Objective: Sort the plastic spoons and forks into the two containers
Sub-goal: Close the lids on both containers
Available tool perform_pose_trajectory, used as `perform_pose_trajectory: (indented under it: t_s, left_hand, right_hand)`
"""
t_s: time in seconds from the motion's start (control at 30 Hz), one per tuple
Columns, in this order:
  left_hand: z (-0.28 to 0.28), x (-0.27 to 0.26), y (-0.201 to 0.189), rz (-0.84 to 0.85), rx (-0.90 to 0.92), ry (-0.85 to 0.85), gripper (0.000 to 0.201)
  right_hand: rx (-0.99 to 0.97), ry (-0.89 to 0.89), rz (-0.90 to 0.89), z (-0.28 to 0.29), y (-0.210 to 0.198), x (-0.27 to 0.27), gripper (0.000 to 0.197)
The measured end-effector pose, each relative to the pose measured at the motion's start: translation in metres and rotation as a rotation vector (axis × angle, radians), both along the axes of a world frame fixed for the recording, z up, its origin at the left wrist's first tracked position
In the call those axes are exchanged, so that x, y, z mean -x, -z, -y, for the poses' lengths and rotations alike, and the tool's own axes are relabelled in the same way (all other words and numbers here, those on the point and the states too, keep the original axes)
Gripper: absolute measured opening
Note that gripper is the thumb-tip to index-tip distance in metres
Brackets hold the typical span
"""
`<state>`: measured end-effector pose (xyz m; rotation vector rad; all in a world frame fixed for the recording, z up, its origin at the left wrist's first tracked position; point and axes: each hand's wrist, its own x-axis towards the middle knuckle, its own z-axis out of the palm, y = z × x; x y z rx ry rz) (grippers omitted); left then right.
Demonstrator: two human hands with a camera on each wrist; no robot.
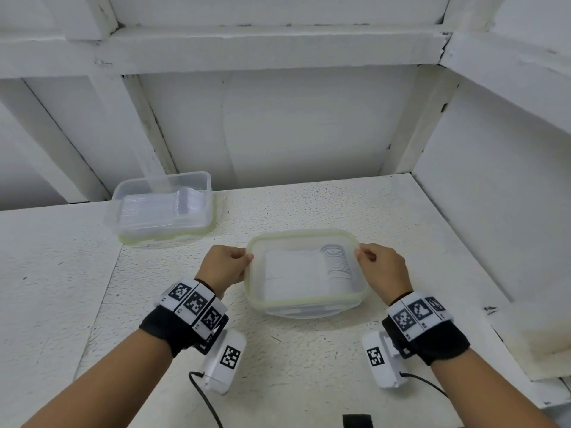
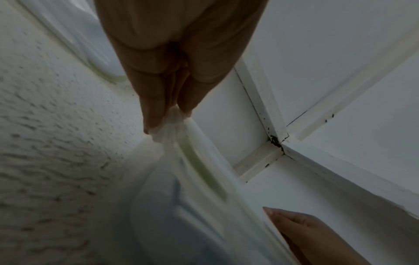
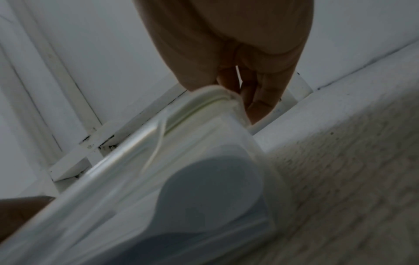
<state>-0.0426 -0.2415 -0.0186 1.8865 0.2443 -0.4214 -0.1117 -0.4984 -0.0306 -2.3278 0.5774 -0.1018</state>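
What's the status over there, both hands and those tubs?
Left hand and right hand pinch opposite rims of the near tub, spoons stacked inside. Far tub sits apart, back left. Nothing in the way.

The table (image 1: 324, 359) was white with a rough, pebbled top, and a smoother white panel adjoined it on the left. White panelled walls closed it in at the far side and on the right. A clear tub (image 1: 160, 208) with a pale green edge sat on it at far left, holding a stack of white cutlery whose kind could not be made out. A second clear tub (image 1: 309, 301) with a green-rimmed top stood near the middle, white spoons stacked inside with their bowls toward its right end. At the near edge a small black object (image 1: 357, 421) lay partly out of view.
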Motion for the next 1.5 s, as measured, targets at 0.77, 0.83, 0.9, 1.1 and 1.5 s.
perform_pose_trajectory:
  t_s: [0.77,0.83,0.9,1.1,1.5]
  left_hand:
    - [0.028,0.044,0.004,0.604,-0.826,0.994,0.085]
    - [0.03,0.045,0.004,0.594,-0.811,0.988,0.083]
    - [0.03,0.046,0.004,0.593,-0.803,0.98,0.08]
    - [0.031,0.046,0.006,0.592,-0.791,0.97,0.077]
    - [0.005,0.03,0.001,0.548,-0.393,0.652,0.098]
  right_hand:
    - [0.441,-0.826,-0.43,-0.014,-0.045,-0.075,0.082]
    - [0.434,-0.821,-0.41,-0.016,-0.047,-0.076,0.074]
    - [0.436,-0.826,-0.406,-0.018,-0.049,-0.078,0.068]
    - [0.355,-0.835,-0.406,-0.017,-0.048,-0.081,0.063]
    - [0.244,-0.698,-0.344,-0.003,-0.041,-0.057,0.071]
